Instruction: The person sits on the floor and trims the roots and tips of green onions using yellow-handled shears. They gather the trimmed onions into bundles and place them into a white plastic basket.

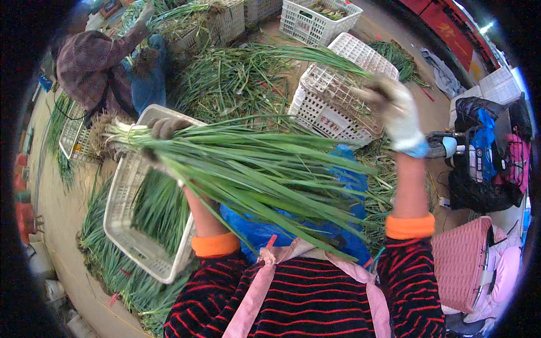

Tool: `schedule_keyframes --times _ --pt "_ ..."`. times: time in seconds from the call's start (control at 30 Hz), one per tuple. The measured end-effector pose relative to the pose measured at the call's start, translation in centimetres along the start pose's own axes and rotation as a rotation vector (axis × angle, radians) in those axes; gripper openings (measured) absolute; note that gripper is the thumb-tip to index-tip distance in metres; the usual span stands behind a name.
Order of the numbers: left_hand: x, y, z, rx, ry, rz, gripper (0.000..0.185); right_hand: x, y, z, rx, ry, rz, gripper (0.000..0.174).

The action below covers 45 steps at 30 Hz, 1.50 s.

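My left hand (167,129), in a soiled glove, grips a thick bunch of long-leaved green plants (253,156), likely green garlic or leeks. Its pale stems and soil-covered roots (101,131) point left, while the leaves fan to the right across my lap. My gloved right hand (391,105) is blurred above an upturned white plastic crate (334,122). A smaller bunch of greens (325,57) lies over that crate, its stem end by my right fingers. Whether those fingers hold it cannot be made out.
Below my left hand stands a white crate (112,215) with greens inside. Loose leaves (228,80) cover the floor ahead. Another person (93,67) works at upper left among crates. A pink woven basket (460,262) and a vehicle with bags (486,156) stand at right.
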State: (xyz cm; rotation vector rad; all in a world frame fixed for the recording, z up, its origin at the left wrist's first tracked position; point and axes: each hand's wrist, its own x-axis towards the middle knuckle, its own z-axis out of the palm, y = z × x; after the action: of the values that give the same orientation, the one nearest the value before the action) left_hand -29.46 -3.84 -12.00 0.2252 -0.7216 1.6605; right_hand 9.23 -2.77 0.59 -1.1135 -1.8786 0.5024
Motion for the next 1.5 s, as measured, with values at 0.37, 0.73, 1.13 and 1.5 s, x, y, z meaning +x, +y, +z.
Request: schedule_keyframes --times 0.37,0.73,1.13,1.5 --pt "-4.6 10.1 -2.4 0.78 0.591 0.409 0.041 -20.1 15.9 -17.7 -0.416 -0.047 0.91 0.038" --pt "-6.1 13.1 -1.7 1.026 0.802 0.41 0.046 -12.1 5.3 -6.6 -0.627 -0.073 0.622 0.034" --pt "-5.4 13.5 -1.2 1.133 0.842 0.375 0.052 -8.9 1.2 0.8 -0.496 -0.088 0.23 0.041" --pt "-5.3 13.7 -0.8 1.101 0.83 0.435 0.057 -5.3 -5.0 4.6 -0.179 0.144 -0.06 0.028"
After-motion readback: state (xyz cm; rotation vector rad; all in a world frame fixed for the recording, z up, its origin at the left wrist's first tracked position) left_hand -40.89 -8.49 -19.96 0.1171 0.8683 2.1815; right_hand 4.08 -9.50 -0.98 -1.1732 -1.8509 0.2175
